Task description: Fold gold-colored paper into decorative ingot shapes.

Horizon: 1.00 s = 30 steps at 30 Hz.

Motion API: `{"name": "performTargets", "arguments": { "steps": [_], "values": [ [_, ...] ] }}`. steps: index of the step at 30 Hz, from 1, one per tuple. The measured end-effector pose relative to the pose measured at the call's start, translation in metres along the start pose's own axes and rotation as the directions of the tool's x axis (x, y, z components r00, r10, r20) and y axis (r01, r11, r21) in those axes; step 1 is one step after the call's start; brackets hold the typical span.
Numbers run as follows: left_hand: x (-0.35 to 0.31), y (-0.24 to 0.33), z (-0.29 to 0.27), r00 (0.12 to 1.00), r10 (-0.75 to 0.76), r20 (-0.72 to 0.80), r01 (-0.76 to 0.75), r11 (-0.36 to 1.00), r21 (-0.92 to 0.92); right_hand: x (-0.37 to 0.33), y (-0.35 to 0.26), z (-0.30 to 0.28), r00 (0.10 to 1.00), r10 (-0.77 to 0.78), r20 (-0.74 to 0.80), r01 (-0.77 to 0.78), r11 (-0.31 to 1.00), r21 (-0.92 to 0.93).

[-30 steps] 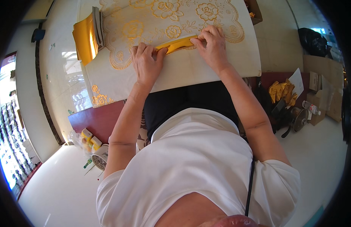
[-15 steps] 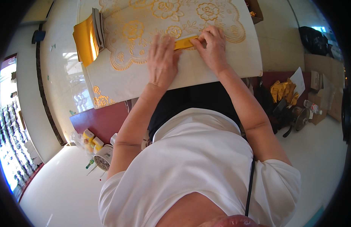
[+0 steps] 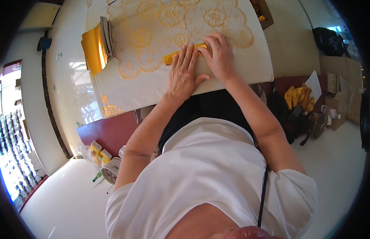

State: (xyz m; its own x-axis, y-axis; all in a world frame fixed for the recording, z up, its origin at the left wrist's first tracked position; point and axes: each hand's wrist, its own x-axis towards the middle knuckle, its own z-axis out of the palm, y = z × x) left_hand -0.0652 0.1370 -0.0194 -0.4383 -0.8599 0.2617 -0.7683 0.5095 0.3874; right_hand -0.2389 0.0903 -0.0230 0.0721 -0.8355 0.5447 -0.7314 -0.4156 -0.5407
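Observation:
A narrow folded strip of gold foil paper [image 3: 169, 59] lies slantwise on the white tablecloth [image 3: 245, 65] in front of me. My left hand [image 3: 184, 73] rests flat over the strip's middle, fingers stretched out and thumb spread to the side. At the strip's right end, my right hand [image 3: 221, 57] has its fingers bent, with the end between thumb and forefinger. Part of the strip is hidden under the left fingers. Toward the table's left edge stands a stack of gold foil sheets [image 3: 94, 47], its top sheet curling over the side.
Gold flower patterns are embossed on the tablecloth. An open box [image 3: 264, 20] with gold pieces stands beyond the far right corner. To my right, crumpled gold paper [image 3: 298, 96] lies on a dark red bench, near a plastic bottle [image 3: 330, 112]. A white bucket [image 3: 112, 169] stands at my left.
My left hand has moved right and come down flat onto the strip, uncovering its left end. The right hand stays at the right end, shifted slightly nearer and left.

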Motion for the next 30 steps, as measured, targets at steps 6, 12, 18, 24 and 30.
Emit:
{"name": "performTargets", "arguments": {
  "steps": [6,12,18,24,30],
  "values": [
    [-0.002,-0.005,-0.004,0.996,-0.002,0.084,0.004,1.000,-0.026,-0.020,-0.018,-0.004,0.965,-0.181,0.190,0.145,0.972,0.187],
    [-0.004,-0.012,-0.009,0.992,0.039,0.119,-0.034,0.999,-0.042,-0.021,-0.018,-0.011,0.887,-0.229,0.402,0.207,0.973,0.098],
    [-0.016,-0.010,-0.027,0.989,0.001,0.150,0.005,0.999,-0.040,-0.026,-0.017,-0.014,0.864,-0.228,0.449,0.241,0.970,0.030],
    [-0.036,-0.022,-0.037,0.991,-0.051,0.121,0.050,0.999,0.013,-0.030,-0.017,-0.010,0.857,-0.208,0.472,0.231,0.973,0.010],
    [-0.041,-0.024,-0.036,0.993,-0.074,0.090,0.072,0.997,0.033,-0.034,-0.030,-0.002,0.858,-0.219,0.465,0.288,0.954,-0.083]
  ]
}}
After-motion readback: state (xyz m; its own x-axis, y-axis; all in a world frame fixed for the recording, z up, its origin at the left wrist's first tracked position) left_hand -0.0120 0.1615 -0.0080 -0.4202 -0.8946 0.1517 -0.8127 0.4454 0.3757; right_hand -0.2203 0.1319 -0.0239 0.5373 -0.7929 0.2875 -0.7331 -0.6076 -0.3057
